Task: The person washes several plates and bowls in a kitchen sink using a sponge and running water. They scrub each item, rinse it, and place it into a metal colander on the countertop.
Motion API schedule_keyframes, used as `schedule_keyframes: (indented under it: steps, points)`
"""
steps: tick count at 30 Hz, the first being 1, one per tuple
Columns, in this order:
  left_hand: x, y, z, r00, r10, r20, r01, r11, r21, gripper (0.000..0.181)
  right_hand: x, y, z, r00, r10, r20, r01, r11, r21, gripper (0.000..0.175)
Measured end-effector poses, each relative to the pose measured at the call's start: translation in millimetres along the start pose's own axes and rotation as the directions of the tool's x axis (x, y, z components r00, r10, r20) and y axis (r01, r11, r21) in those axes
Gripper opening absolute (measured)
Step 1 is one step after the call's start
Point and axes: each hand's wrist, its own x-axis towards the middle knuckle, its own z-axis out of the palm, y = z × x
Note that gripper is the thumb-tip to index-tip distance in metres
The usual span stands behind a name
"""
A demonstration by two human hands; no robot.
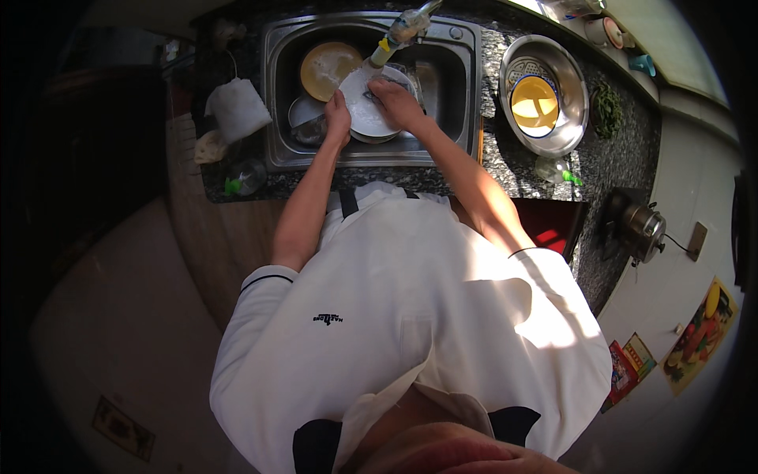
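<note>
A white plate [362, 112] is tilted under the faucet spout [379, 57] in the steel sink [275, 112]. My left hand [338, 118] grips its left rim. Across the plate's upper right face lies my right hand [398, 105], with a grey scrubber or cloth [369, 93] partly showing under the fingers. Water or suds whiten the plate's surface. Below it another dish rim [374, 140] peeks out. A yellow bowl or plate [329, 68] with suds on it sits at the sink's back left, above a partly hidden metal vessel [303, 111].
Right of the sink, a steel basin [574, 112] holds a yellow enamel bowl [535, 106]. Bottles with green tops [246, 178] lie on both sides of the granite counter [379, 178]. A white cloth [238, 109] is at left, a metal kettle [644, 231] far right.
</note>
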Motion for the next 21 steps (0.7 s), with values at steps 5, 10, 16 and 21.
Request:
schedule_keyframes:
  steps: [5, 10, 16, 21]
  points:
    - [4.2, 5.3, 5.6, 0.998, 0.03, -0.047, -0.028, 0.999, 0.042, 0.042, -14.9, -28.9, 20.4, 0.984, -0.18, 0.0, 0.172, 0.938, 0.301, 0.048]
    - [2.8, 20.0, -17.0, 0.974, 0.198, -0.108, -0.155, 0.936, 0.317, 0.038, -43.5, -17.2, 6.3, 0.986, -0.017, 0.165, -0.024, 0.969, 0.245, 0.042]
    - [-21.3, 68.8, -28.1, 0.862, 0.506, -0.011, -0.372, 0.648, 0.664, 0.033, -69.9, 29.1, 12.8, 0.955, 0.291, 0.052, -0.296, 0.937, 0.187, 0.036]
    - [-53.3, 105.9, -27.4, 0.686, 0.7, 0.197, -0.493, 0.248, 0.834, 0.029, -73.4, 43.5, 30.0, 0.964, 0.244, -0.102, -0.25, 0.967, -0.05, 0.044]
